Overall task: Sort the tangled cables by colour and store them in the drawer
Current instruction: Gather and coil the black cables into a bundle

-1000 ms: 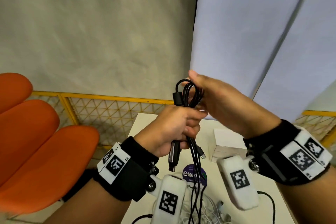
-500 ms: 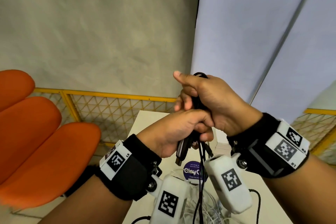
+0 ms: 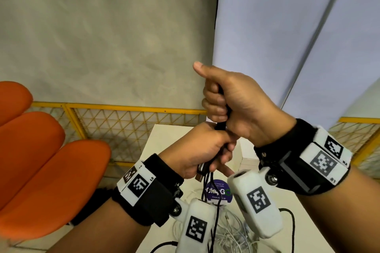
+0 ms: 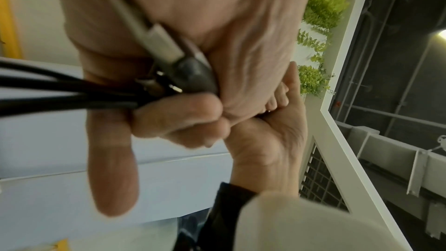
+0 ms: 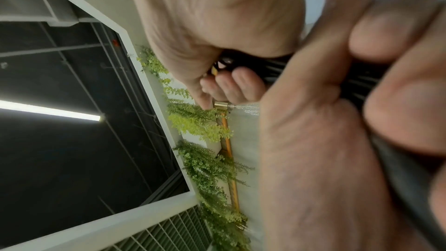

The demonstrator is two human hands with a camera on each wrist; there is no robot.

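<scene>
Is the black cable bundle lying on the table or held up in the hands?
Held up. The right hand and the left hand both grip the black cable bundle above the table; its ends hang down.

Open air above and left of both fists. Below them black cables [image 3: 213, 220] hang onto a white cable tangle [image 3: 230, 230] on the table [image 3: 164, 139]. White box [image 3: 247, 160] beside right wrist; orange chair [image 3: 41, 170] left; yellow mesh railing [image 3: 127, 123] behind.

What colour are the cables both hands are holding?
Black. The cables, gripped by the left hand and right hand, show best in the left wrist view.
</scene>
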